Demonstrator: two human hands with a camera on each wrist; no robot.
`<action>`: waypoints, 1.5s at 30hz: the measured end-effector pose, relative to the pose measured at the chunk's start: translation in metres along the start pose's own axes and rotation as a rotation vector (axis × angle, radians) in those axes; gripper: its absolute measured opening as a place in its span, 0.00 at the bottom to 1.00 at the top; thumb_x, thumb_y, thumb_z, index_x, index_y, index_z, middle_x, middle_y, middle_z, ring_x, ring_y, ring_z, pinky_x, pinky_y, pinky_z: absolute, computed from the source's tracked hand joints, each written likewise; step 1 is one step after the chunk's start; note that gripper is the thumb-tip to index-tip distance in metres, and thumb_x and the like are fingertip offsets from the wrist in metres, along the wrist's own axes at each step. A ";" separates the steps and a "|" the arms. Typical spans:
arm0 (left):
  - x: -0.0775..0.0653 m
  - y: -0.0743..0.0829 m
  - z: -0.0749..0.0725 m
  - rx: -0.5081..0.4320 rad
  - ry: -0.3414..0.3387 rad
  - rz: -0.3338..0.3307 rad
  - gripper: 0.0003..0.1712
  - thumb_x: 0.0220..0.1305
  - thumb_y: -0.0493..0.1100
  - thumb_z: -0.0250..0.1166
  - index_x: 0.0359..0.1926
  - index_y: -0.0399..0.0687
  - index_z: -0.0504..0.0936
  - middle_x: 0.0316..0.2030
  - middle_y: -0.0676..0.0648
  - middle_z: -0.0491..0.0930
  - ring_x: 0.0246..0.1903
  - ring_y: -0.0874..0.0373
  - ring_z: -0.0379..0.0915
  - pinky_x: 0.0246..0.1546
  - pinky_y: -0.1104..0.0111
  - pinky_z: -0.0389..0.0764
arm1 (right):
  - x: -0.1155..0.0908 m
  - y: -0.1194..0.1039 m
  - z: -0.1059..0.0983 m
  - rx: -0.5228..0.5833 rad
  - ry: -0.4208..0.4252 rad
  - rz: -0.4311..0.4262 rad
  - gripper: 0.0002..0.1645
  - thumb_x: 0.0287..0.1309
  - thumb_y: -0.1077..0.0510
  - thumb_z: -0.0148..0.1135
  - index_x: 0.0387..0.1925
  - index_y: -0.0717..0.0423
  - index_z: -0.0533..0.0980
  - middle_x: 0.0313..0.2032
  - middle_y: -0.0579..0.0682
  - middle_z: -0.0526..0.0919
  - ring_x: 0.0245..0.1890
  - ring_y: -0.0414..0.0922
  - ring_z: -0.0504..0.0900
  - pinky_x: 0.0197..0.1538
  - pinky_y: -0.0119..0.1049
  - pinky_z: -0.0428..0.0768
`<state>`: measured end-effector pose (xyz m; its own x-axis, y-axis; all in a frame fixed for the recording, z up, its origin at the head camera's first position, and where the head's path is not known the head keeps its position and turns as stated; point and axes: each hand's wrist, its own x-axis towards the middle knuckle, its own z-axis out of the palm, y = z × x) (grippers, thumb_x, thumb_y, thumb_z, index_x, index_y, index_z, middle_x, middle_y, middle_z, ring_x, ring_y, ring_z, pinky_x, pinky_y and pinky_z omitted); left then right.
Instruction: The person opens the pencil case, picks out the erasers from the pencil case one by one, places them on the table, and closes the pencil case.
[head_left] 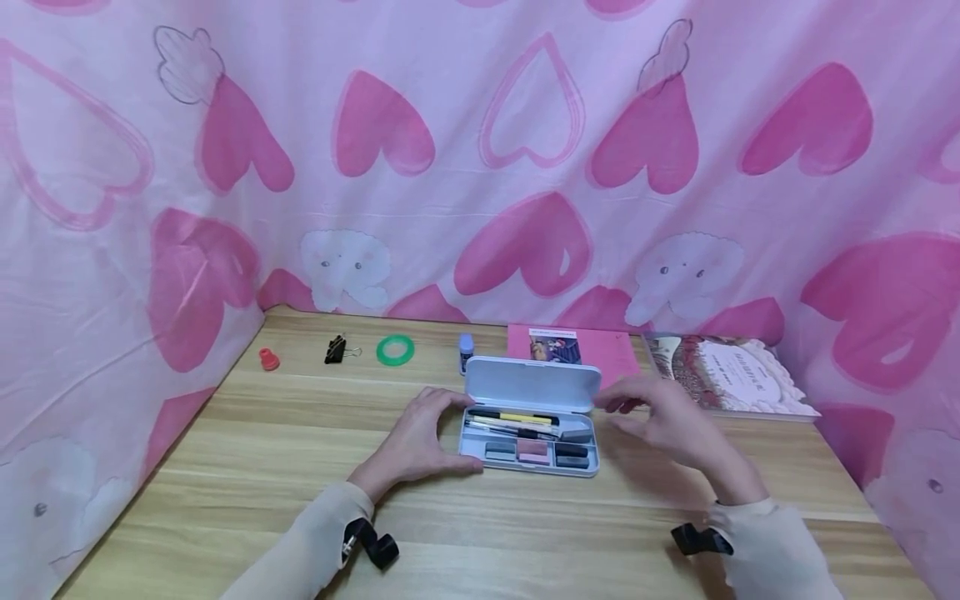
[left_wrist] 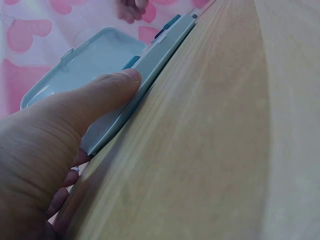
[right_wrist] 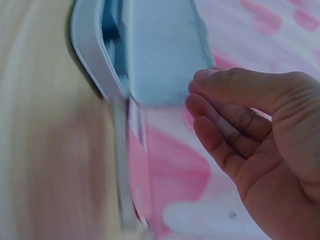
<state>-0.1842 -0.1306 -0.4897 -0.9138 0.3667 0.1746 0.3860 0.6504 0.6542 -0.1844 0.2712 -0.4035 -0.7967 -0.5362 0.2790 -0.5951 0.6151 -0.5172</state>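
A pale blue pencil case (head_left: 530,468) lies on the table with its lid (head_left: 532,385) raised at the back. Inside are several pens (head_left: 510,421) and, in the front compartments, small grey, pink and dark blocks (head_left: 532,451). Around the case's left end my left hand (head_left: 416,437) holds on, its thumb along the front wall and its fingers toward the back. Just off the lid's right edge hovers my right hand (head_left: 663,417), fingers loosely bent. In the right wrist view the right fingertips (right_wrist: 202,80) appear near the lid's corner; contact is unclear, and nothing shows in the hand.
Along the back stand or lie a red stopper-like piece (head_left: 268,359), a black binder clip (head_left: 336,349), a green tape roll (head_left: 395,350) and a small blue-capped bottle (head_left: 466,350). Behind the lid sits a pink booklet (head_left: 618,354); a patterned book (head_left: 738,377) is farther right. Heart-print curtains (head_left: 420,250) enclose the table.
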 end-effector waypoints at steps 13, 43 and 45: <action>0.001 -0.001 0.002 -0.010 -0.005 -0.010 0.56 0.41 0.77 0.87 0.70 0.63 0.82 0.69 0.56 0.80 0.73 0.54 0.68 0.81 0.46 0.68 | 0.019 -0.003 0.037 -0.025 -0.247 0.067 0.18 0.66 0.69 0.76 0.52 0.48 0.92 0.47 0.41 0.92 0.45 0.39 0.84 0.49 0.36 0.89; 0.001 -0.002 -0.002 -0.010 -0.004 -0.017 0.56 0.41 0.77 0.88 0.70 0.62 0.82 0.69 0.56 0.80 0.72 0.55 0.68 0.80 0.47 0.69 | -0.101 0.066 -0.025 -0.301 0.100 0.128 0.27 0.44 0.72 0.85 0.40 0.39 0.89 0.40 0.37 0.90 0.38 0.30 0.80 0.36 0.34 0.85; 0.002 -0.002 0.000 -0.003 -0.008 -0.011 0.57 0.41 0.77 0.88 0.70 0.62 0.82 0.69 0.56 0.80 0.72 0.55 0.68 0.80 0.47 0.69 | -0.104 0.067 -0.024 -0.261 0.083 0.120 0.27 0.45 0.73 0.84 0.40 0.40 0.89 0.40 0.38 0.89 0.38 0.29 0.80 0.35 0.33 0.85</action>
<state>-0.1863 -0.1314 -0.4903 -0.9170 0.3646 0.1618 0.3755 0.6522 0.6586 -0.1444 0.3819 -0.4484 -0.8627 -0.4079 0.2990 -0.4942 0.8052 -0.3277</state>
